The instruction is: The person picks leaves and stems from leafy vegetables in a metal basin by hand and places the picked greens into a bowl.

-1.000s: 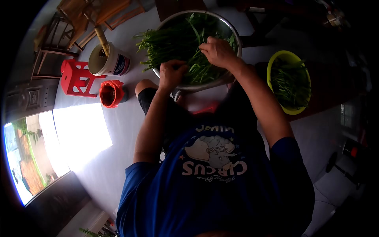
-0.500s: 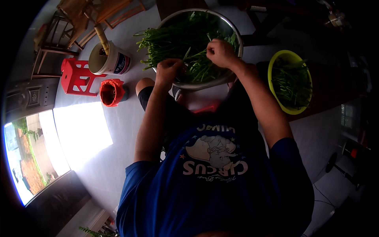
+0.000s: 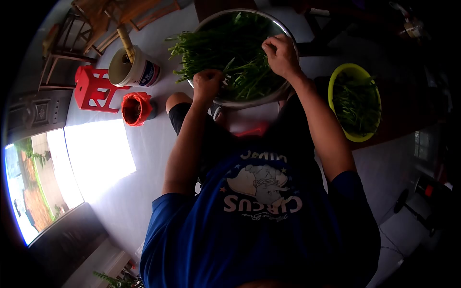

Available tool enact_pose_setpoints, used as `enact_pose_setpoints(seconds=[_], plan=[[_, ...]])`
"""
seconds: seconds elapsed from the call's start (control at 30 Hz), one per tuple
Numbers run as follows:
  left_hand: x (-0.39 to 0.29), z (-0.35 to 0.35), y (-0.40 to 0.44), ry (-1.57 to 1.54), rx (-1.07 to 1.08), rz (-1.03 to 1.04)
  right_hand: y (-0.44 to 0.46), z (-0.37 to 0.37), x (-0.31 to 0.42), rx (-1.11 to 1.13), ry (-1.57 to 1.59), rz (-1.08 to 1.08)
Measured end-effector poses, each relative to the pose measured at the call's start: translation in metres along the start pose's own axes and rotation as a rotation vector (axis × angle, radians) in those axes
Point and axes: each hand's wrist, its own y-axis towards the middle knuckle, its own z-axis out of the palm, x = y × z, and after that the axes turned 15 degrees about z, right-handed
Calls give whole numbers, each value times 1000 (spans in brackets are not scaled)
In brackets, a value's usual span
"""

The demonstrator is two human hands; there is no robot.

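A wide metal basin (image 3: 249, 102) holds a heap of long-stemmed leafy greens (image 3: 206, 53), with stems jutting over its left rim. My left hand (image 3: 207, 84) is closed at the basin's near left side, its fingertips at a green stem among the heap. Higher up, by the right rim, my right hand (image 3: 282, 55) is closed in a pinch above the greens. Whatever is between its fingers is too dark and small to make out.
On the right stands a yellow-green basket (image 3: 331, 91) with more greens. To the left are a red-lined bin (image 3: 136, 109), a white bucket (image 3: 120, 72) with a stick in it and a red plastic stool (image 3: 85, 91). Wooden chairs (image 3: 67, 57) stand at the far left.
My right hand has moved up and right, toward the basin's rim; the stem seen at its fingertips before no longer shows. My left hand has barely shifted.
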Motion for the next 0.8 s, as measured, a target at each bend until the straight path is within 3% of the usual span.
enact_pose_setpoints(seconds=[0.13,0.23,0.47,0.67,0.77,0.8], plan=[[11,12,1,-6,-17,74,11,-3,22,14,-87,-257],[19,20,2,52,-2,177,0,13,34,291,83,-41],[16,22,-1,91,10,290,-16,32,32,659,-54,76],[1,22,-6,74,10,257,-23,38,23,673,203,122],[-5,26,-7,-62,50,145,-30,40,23,514,180,50],[-8,27,-8,-130,62,89,-31,37,27,553,246,175]])
